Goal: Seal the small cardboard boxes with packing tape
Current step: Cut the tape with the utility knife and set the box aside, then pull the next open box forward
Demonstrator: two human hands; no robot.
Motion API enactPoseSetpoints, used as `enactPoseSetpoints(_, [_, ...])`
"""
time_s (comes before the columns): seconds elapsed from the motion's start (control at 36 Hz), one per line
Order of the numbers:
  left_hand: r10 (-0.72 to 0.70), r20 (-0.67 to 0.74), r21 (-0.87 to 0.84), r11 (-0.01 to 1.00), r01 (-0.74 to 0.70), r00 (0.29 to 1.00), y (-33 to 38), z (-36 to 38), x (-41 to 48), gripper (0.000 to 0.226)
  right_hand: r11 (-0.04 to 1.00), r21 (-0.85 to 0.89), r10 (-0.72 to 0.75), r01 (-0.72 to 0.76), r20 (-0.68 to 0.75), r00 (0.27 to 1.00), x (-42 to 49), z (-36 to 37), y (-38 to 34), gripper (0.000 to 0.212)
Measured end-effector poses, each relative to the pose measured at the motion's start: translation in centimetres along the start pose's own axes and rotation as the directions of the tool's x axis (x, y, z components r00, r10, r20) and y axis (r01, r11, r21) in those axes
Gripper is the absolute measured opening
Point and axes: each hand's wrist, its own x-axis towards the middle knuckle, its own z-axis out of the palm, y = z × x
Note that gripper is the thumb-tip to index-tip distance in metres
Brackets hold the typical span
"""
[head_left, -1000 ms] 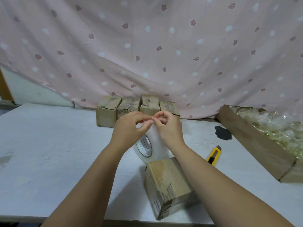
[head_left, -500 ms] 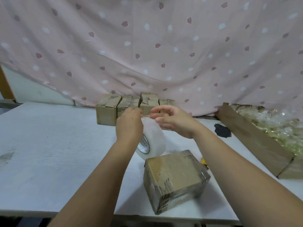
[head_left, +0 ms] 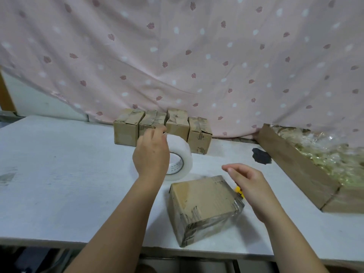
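A small cardboard box [head_left: 201, 201] lies tilted near the table's front edge, with clear tape shining on its right end. Just behind it a roll of clear packing tape [head_left: 182, 154] stands on its edge on the white table [head_left: 69, 174]. My left hand [head_left: 151, 156] grips the roll from the top and left side, its fingers curled over the rim. My right hand [head_left: 248, 182] hovers over the box's right edge with relaxed fingers and holds nothing. Several more small boxes [head_left: 177, 125] stand in a row at the back.
A yellow utility knife [head_left: 239, 191] peeks out between the box and my right hand. A long cardboard tray [head_left: 295, 166] of clear plastic packets fills the right side. A black mark [head_left: 261, 156] is on the tabletop, and a pink curtain [head_left: 177, 56] hangs behind.
Both hands were together at the top of the raised roll. My right hand let go and dropped to the box's right side. My left hand lowered the roll onto the table.
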Motion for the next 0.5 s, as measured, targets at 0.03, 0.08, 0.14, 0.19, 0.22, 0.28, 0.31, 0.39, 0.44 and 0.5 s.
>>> enactPoseSetpoints(0.03, [0.001, 0.016, 0.007, 1.0, -0.001, 1.0, 0.0, 0.0, -0.1, 0.026, 1.0, 0.009, 0.006, -0.006, 0.016, 1.0, -0.3, -0.1, 0.4, 0.018])
enactPoseSetpoints(0.08, [0.002, 0.058, 0.022, 1.0, -0.003, 0.998, -0.2, -0.1, -0.4, 0.035, 0.999, 0.015, 0.039, -0.041, 0.068, 0.997, -0.8, -0.2, 1.0, 0.019])
enactPoseSetpoints(0.14, [-0.02, 0.077, -0.013, 1.0, 0.021, 0.997, -0.5, -0.3, -0.3, 0.032, 0.997, 0.035, 0.064, -0.068, 0.109, 0.992, -1.2, -0.1, 1.3, 0.022])
enactPoseSetpoints(0.19, [-0.058, 0.092, -0.099, 0.993, 0.067, 0.994, -0.8, -0.3, -0.1, 0.028, 0.997, 0.033, 0.067, -0.072, 0.129, 0.989, -1.4, 0.0, 1.3, 0.024])
enactPoseSetpoints(0.22, [-0.07, 0.107, -0.134, 0.987, 0.084, 0.992, -1.1, -0.3, 0.0, 0.026, 0.997, 0.023, 0.069, -0.073, 0.129, 0.989, -1.5, 0.0, 1.3, 0.026])
enactPoseSetpoints(0.28, [-0.075, 0.151, -0.165, 0.981, 0.1, 0.986, -1.4, -0.5, 0.1, 0.026, 0.996, 0.02, 0.079, -0.082, 0.105, 0.991, -1.5, 0.2, 1.4, 0.029])
enactPoseSetpoints(0.31, [-0.078, 0.168, -0.171, 0.979, 0.107, 0.983, -1.6, -0.7, 0.2, 0.027, 0.995, 0.041, 0.09, -0.094, 0.085, 0.992, -1.5, 0.3, 1.5, 0.029])
enactPoseSetpoints(0.39, [-0.13, 0.173, -0.22, 0.961, 0.167, 0.976, -1.8, -1.4, 0.3, 0.028, 0.979, 0.129, 0.152, -0.158, 0.058, 0.987, -1.8, 0.5, 1.4, 0.027])
enactPoseSetpoints(0.44, [-0.207, 0.167, -0.256, 0.935, 0.246, 0.964, -1.9, -1.8, 0.4, 0.027, 0.97, 0.149, 0.18, -0.19, 0.075, 0.981, -1.9, 0.6, 1.3, 0.024])
enactPoseSetpoints(0.5, [-0.307, 0.167, -0.306, 0.887, 0.345, 0.937, -2.1, -2.0, 0.4, 0.026, 0.966, 0.158, 0.197, -0.207, 0.075, 0.977, -1.9, 0.6, 1.5, 0.022])
